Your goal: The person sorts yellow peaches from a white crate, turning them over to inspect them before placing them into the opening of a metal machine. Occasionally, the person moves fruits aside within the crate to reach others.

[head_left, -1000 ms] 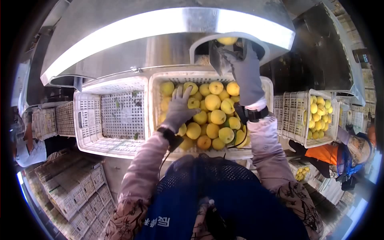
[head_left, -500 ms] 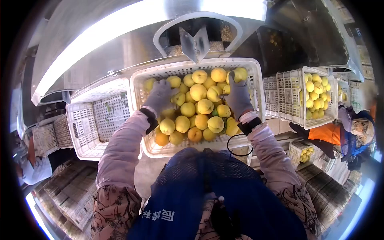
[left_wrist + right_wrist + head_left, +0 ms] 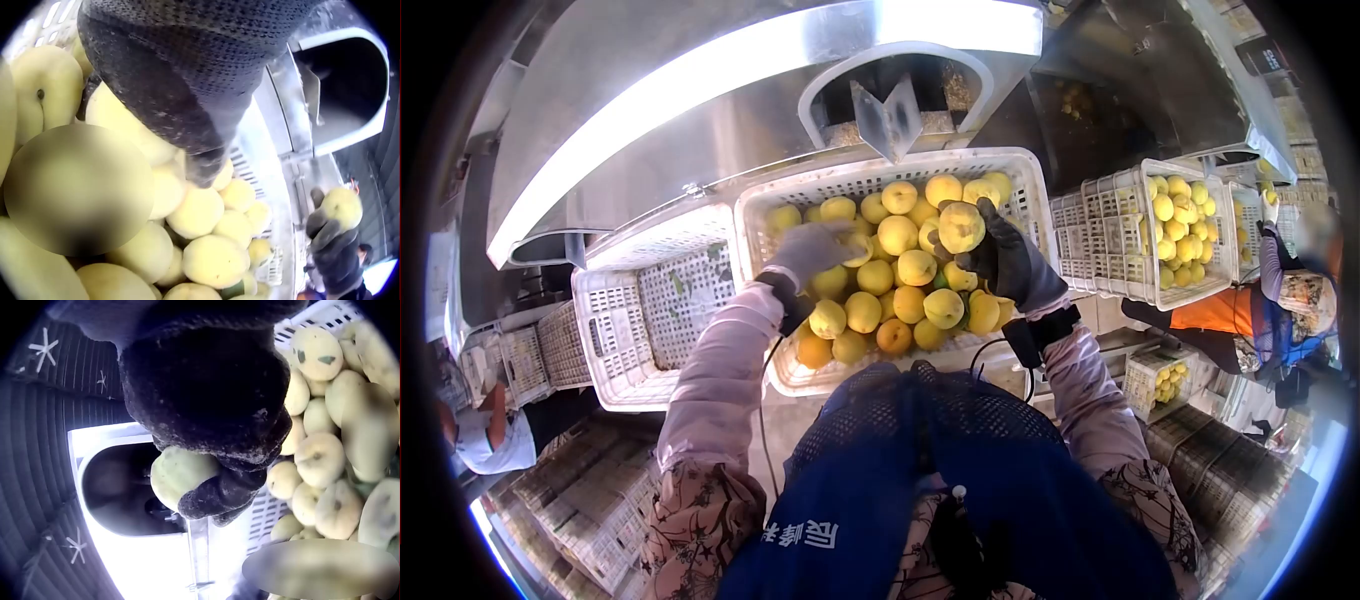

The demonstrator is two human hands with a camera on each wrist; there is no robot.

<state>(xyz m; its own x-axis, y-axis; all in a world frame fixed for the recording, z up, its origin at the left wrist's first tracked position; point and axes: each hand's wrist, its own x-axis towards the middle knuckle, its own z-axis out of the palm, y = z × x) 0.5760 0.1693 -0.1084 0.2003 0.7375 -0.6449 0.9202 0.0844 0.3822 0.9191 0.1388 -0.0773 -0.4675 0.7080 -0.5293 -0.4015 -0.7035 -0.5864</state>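
My right hand (image 3: 1018, 262), in a grey glove with a dark palm, holds a yellow peach (image 3: 961, 227) above the right part of a white plastic crate (image 3: 1000, 166) full of yellow peaches. The right wrist view shows that peach (image 3: 181, 477) between thumb and fingers. In the crate's left part my gloved left hand (image 3: 808, 252) grips another peach (image 3: 857, 249) among the pile. The left wrist view shows this hand's glove (image 3: 194, 75) over the peach (image 3: 119, 122), covering part of it.
A metal machine with an arched opening (image 3: 897, 95) and a V-shaped metal divider (image 3: 886, 118) stands behind the crate. Left of it is a white crate (image 3: 615, 330) with a few leaves; to the right, another crate (image 3: 1120, 235) holds peaches. Another person (image 3: 1280, 300) works at far right.
My right hand came back from the machine opening into the crate, then picked up a peach and turned its palm inward. My left hand shifted among the peaches and now grips one.
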